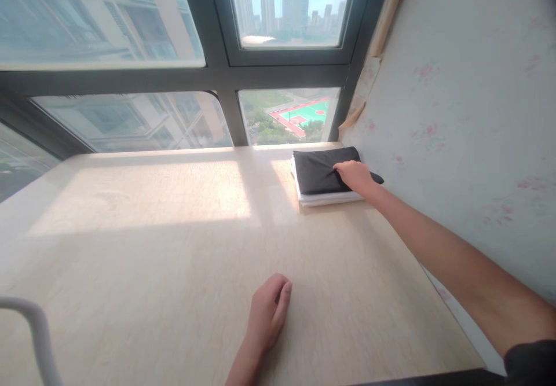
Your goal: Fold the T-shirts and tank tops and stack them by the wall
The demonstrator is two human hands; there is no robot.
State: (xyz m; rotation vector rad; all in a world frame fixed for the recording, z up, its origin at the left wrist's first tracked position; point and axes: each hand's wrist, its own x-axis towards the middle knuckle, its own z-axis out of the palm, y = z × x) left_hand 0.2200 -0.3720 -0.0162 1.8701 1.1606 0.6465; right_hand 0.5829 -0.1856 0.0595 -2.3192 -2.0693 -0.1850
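On the far right of the pale sill lies a stack of folded cloth, with a black folded cloth on top and white folded cloth showing beneath it. My right hand reaches over the stack and pinches the black cloth near its right side, creasing it around the fingertips. A dark end of cloth sticks out just past the hand. My left hand rests on the sill surface near the front, away from the stack. Its fingers are curled in, and nothing shows in them.
The broad marble-look sill runs up to grey window frames. A flower-patterned wall bounds the right side, close to the stack. A curved grey tube stands at the lower left.
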